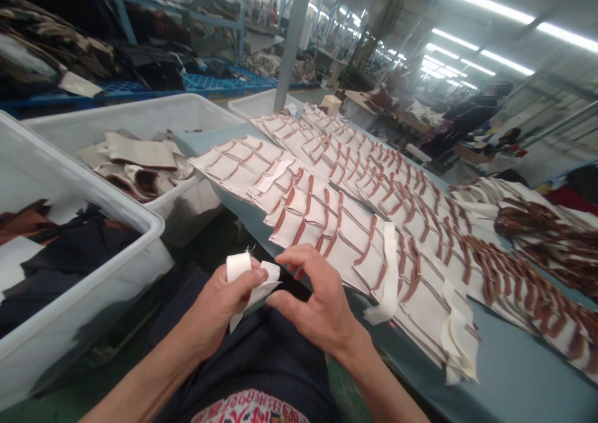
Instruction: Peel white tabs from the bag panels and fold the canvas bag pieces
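My left hand (219,301) is closed on a small white fabric strip (243,273), held above my lap. My right hand (317,301) pinches the other end of the same strip, thumb and fingers bent round it. Just beyond my hands, long overlapping rows of white fabric pieces with brown trim (355,223) lie across the grey-blue table (514,373). A loose white strip (387,273) rests on top of the nearest row.
Two white plastic bins stand at my left: the near one (93,304) holds dark cloth, the far one (187,108) holds beige and brown pieces. A metal post (292,43) rises behind the table. Another person (462,121) stands at the back right. More piles (537,217) lie at right.
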Motion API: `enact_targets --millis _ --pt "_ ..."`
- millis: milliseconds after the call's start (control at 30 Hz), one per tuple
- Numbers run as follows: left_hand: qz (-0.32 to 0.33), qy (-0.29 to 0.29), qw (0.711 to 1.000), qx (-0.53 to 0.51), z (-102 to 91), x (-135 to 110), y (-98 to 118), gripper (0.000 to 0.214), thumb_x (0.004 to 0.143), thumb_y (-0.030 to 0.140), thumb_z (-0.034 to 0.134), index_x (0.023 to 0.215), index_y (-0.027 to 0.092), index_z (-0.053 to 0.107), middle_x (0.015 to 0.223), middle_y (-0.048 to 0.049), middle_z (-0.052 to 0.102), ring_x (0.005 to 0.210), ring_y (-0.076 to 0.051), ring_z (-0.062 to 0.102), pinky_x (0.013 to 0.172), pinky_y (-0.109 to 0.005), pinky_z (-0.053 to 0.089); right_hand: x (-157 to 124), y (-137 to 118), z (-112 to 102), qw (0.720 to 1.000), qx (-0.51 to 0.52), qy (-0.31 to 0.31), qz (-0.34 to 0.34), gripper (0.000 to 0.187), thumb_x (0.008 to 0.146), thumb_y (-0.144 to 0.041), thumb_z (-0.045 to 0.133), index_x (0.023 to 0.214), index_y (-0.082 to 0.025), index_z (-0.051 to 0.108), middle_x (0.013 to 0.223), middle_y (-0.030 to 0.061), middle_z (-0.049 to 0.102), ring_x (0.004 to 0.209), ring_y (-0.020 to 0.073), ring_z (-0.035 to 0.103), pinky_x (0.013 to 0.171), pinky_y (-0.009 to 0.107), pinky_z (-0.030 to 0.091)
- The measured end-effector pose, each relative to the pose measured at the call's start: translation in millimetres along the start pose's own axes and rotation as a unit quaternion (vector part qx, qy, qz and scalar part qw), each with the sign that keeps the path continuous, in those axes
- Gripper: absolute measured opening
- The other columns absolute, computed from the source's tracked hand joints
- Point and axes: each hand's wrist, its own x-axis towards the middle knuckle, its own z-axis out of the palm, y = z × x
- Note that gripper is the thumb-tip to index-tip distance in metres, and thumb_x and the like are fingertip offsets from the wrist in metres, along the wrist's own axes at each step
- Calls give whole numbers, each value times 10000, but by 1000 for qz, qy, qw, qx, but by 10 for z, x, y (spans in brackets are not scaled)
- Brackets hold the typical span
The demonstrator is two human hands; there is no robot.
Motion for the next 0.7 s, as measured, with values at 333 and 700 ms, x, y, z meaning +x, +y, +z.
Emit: enact_targets --millis 333,700 --pt "-38 25 993 -109 73 6 52 419 531 353 959 702 154 633 605 42 571 556 -99 472 515 -189 424 -105 -23 121 978 -144 16 -150 122 994 -139 624 935 -210 704 937 88 769 851 203 674 790 326 550" --pt "-143 23 959 -242 20 203 210 355 831 127 677 559 179 454 480 102 316 386 -50 310 389 -166 375 -671 123 475 958 -142 -66 -240 172 1019 -140 559 881 -194 647 1116 29 818 672 150 646 569 322 492"
